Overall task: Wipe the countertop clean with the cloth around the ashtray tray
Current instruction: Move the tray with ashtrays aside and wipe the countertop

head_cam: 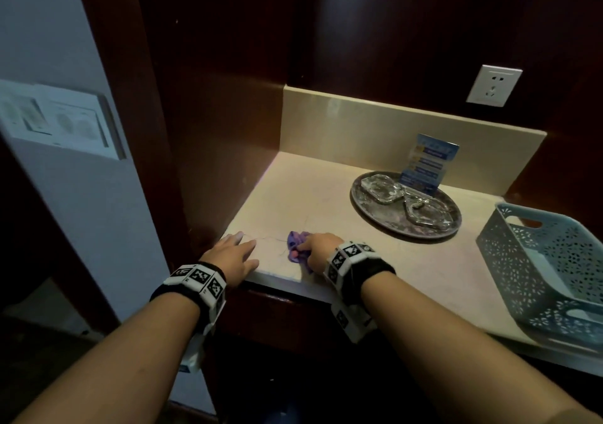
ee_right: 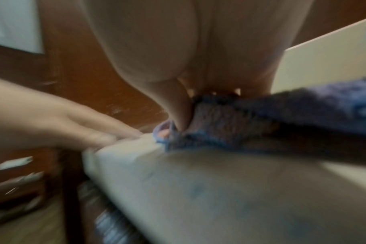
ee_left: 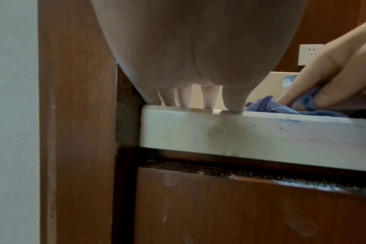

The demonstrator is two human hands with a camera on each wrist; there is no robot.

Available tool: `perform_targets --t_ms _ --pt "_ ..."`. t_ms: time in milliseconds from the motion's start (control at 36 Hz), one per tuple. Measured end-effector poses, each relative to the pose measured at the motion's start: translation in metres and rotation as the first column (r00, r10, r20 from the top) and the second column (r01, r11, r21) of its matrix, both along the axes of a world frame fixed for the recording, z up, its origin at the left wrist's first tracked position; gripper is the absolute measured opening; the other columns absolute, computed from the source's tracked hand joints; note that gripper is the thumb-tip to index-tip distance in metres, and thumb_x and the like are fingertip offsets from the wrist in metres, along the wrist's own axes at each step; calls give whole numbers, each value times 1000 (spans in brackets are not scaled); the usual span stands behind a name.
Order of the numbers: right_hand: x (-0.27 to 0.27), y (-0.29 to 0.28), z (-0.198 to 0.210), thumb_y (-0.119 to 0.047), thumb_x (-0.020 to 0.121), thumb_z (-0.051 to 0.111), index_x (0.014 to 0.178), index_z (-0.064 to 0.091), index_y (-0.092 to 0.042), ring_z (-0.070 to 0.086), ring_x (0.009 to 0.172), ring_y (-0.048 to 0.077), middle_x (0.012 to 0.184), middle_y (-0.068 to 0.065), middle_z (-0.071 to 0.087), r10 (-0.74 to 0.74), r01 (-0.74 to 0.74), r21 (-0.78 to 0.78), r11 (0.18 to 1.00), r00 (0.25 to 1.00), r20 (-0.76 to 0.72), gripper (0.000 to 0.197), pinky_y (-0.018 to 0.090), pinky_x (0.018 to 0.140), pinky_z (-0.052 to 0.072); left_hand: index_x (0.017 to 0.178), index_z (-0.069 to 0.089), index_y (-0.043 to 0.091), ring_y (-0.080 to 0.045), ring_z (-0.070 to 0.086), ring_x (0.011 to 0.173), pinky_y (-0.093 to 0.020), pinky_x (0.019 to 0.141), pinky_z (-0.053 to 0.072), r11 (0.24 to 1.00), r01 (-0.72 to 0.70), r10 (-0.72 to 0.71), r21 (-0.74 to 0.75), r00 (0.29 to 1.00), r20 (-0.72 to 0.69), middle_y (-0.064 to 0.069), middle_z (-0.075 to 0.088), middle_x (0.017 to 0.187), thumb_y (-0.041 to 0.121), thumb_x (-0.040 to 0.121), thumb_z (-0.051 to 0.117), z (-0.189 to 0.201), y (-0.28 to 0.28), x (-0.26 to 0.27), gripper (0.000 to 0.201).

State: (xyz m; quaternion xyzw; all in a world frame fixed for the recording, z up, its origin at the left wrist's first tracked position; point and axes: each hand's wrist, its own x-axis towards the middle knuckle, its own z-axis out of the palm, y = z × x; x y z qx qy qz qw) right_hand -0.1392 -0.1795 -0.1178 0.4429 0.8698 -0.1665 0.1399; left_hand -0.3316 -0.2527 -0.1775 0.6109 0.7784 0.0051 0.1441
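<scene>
A crumpled purple-blue cloth is gripped by the right hand, whose fingers are curled round its folds; the cloth is pressed onto the pale cream stone countertop close to the front edge, with a corner trailing back under the wrist; in the left wrist view the fingertips are seen pinching the fabric against the surface. Just beside it, not touching the cloth, the left hand is laid flat on the front left corner of the countertop, fingers straight and spread, nothing held. Both wrists are ringed by black bands set with white marker blocks. Further back and to the right, well apart from the cloth, a round dark metal tray is set on the countertop; two clear glass ashtrays are held in it, and a blue printed card is propped upright at its rear. At the right edge a grey-blue perforated plastic basket is placed. A white wall socket is mounted on the dark wooden panelling above the cream backsplash; the right wrist view is blurred.
</scene>
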Motion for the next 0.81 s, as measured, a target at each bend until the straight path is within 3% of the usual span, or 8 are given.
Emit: perform_targets --t_ms 139,306,389,472,555,611,694,805 --pt "-4 -27 -5 -19 91 51 129 57 -26 48 126 32 149 7 39 97 -93 71 993 994 -50 39 33 105 39 147 29 30 -23 14 148 -38 118 22 999 -6 6 39 1000 -4 -5 14 161 44 97 39 -7 1 -3 53" --pt "5 -44 -11 -5 85 52 131 56 -26 37 137 23 155 -1 29 130 -120 79 990 981 -144 51 32 113 33 147 29 30 -22 13 148 -37 118 22 998 -25 25 60 1000 6 -5 15 160 43 97 38 -10 3 -4 53" --pt "7 -43 -6 -4 83 56 127 60 -25 43 134 23 150 1 40 112 -110 23 994 978 -178 48 31 112 35 147 30 30 -22 13 148 -40 118 23 999 -14 13 46 1000 10 -1 20 159 51 92 32 -18 6 -10 59" --pt "17 -37 7 2 83 52 123 63 -19 50 127 23 137 4 55 24 -29 -12 1000 945 -326 47 27 108 38 142 34 33 -20 12 149 -41 117 24 999 3 -3 44 1000 -8 2 24 158 61 79 20 -27 12 -18 70" --pt "31 -20 15 -5 85 53 122 63 -20 52 125 23 133 6 59 -79 110 55 992 914 -398 42 24 104 38 143 32 34 -20 11 149 -40 118 23 998 -1 1 60 1000 -7 0 22 159 52 90 33 -23 8 -15 56" --pt "38 -10 13 -8 87 52 125 61 -20 52 124 27 134 9 57 -134 160 60 985 940 -314 41 28 105 39 145 30 33 -20 9 149 -40 118 22 998 -10 10 57 1000 -1 -2 18 160 48 94 35 -18 5 -10 54" --pt "37 -4 4 -8 88 51 126 59 -16 51 124 32 139 12 52 -118 122 23 992 986 -114 40 33 103 41 147 29 34 -20 9 149 -39 119 20 998 -34 33 61 999 23 -2 13 161 44 97 37 -14 2 -5 52" --pt "19 -7 -7 -17 89 54 128 57 -22 47 127 31 150 7 38 -19 23 52 998 997 -77 40 32 102 40 147 31 34 -20 11 149 -35 120 18 996 -42 40 79 999 36 -1 13 161 42 98 39 -15 1 -5 50"
